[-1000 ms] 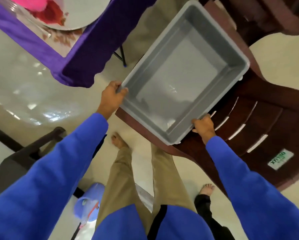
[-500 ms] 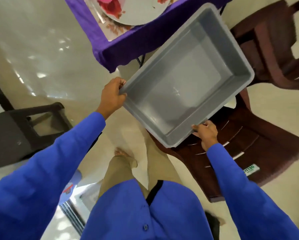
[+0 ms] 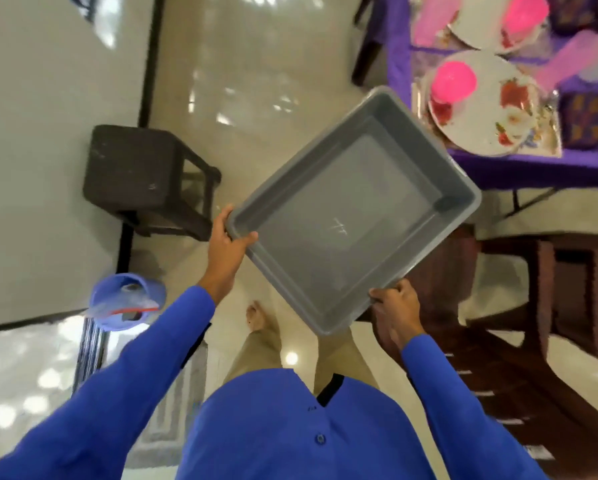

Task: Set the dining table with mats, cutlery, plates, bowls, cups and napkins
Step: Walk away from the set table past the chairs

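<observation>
Empty grey rectangular plastic tub [image 3: 353,209] is held off the floor, tilted, between both hands: left hand [image 3: 226,245] fingers wrapped over its near-left corner rim, right hand [image 3: 396,311] fingers curled on the near-right rim. Beyond the tub's far corner, well past the fingers: purple-clothed table [image 3: 519,168] carrying a white floral plate [image 3: 487,112] with an upturned pink plastic cup [image 3: 455,83]. Dark brown plastic stool [image 3: 134,171] left of the left fingers, dark red-brown plastic chair [image 3: 519,341] right of the right fingers.
</observation>
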`<act>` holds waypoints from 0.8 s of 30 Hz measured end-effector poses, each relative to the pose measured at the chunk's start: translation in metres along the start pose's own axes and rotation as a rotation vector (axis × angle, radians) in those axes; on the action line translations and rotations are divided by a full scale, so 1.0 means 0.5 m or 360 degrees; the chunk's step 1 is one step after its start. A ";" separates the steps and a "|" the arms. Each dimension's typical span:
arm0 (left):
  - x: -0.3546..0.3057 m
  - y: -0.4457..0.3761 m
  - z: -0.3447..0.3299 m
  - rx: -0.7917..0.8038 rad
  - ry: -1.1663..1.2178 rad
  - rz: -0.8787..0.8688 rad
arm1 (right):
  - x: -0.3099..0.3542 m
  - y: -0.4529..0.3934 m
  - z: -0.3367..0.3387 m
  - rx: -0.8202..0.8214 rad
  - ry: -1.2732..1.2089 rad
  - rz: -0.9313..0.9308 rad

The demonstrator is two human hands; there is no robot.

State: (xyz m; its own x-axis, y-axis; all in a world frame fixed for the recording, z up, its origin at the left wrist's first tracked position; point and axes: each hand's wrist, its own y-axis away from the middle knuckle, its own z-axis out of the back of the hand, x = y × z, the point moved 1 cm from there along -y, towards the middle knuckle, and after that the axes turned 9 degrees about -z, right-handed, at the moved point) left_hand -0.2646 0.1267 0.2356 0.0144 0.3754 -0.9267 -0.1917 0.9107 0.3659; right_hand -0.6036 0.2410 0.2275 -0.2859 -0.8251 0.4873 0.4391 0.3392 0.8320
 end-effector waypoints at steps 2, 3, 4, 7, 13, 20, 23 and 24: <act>0.033 0.026 0.096 -0.0192 0.0093 0.0091 | 0.013 0.028 -0.076 0.0042 0.0214 0.0083; 0.050 0.038 0.132 -0.0245 0.0188 0.0143 | 0.024 0.038 -0.112 0.0080 0.0296 0.0126; 0.070 0.053 0.153 -0.0249 0.0278 0.0219 | 0.037 0.046 -0.145 0.0128 0.0348 0.0166; 0.092 0.134 0.179 -0.0028 0.0488 0.0547 | 0.083 0.081 -0.283 0.0354 0.0490 0.0250; 0.063 0.101 0.142 -0.0383 0.0830 0.0827 | 0.175 0.098 -0.557 0.0614 0.0637 0.0296; 0.048 -0.110 0.189 -0.0823 0.0594 0.0617 | 0.313 0.054 -0.802 0.0784 0.1042 0.0388; 0.074 -0.191 0.194 -0.0886 0.0620 0.0644 | 0.375 -0.005 -0.898 0.0877 0.1232 0.0308; 0.076 -0.213 0.194 -0.0922 0.0609 0.0687 | 0.391 -0.023 -0.928 0.0879 0.1276 0.0259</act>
State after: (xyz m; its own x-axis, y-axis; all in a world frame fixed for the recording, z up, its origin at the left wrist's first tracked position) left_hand -0.1483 0.0608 0.1698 -0.4928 0.4924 -0.7174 -0.5819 0.4264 0.6925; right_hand -0.2692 -0.1338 0.1898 0.4944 -0.7423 0.4523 -0.0957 0.4707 0.8771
